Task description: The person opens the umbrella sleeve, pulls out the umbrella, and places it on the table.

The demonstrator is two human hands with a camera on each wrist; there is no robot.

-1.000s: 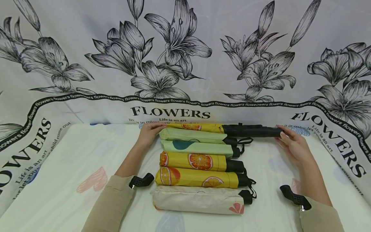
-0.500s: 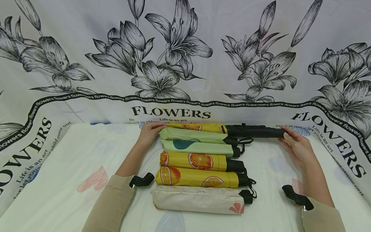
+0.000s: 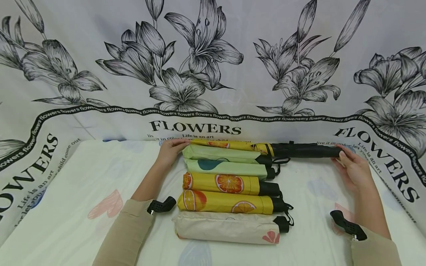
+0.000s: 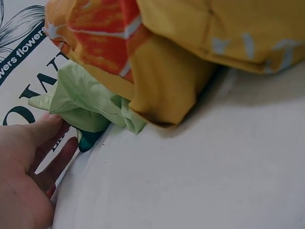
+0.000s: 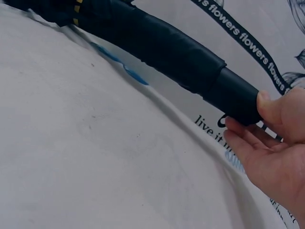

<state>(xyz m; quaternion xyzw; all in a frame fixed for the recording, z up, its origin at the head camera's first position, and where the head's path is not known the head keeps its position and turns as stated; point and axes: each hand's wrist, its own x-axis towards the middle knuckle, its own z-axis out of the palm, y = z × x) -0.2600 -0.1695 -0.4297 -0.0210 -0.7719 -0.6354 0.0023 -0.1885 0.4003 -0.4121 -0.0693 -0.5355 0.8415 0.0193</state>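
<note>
At the back of the row, a folded black umbrella point(image 3: 306, 150) extends rightward out of a yellow orange-print umbrella cover point(image 3: 244, 146). My right hand point(image 3: 357, 171) pinches the umbrella's black handle point(image 5: 238, 95) between thumb and fingers. With my left hand point(image 3: 168, 153) I pinch the cover's far left end; in the left wrist view those fingertips are partly hidden behind a light green cover point(image 4: 81, 102). Just in front of the black umbrella lie two light green covered umbrellas point(image 3: 219, 153), their black handles pointing right.
Nearer on the white sheet point(image 3: 83, 184) lie two yellow orange-print covered umbrellas point(image 3: 203, 183) and one beige covered umbrella point(image 3: 223, 227), side by side. Black wrist loops hang from several handles. A flower-print cloth point(image 3: 249, 74) rises behind the row.
My right hand has moved right, drawing the black umbrella further out of the yellow cover, so more of its dark canopy shows. The left hand stays at the cover's left end.
</note>
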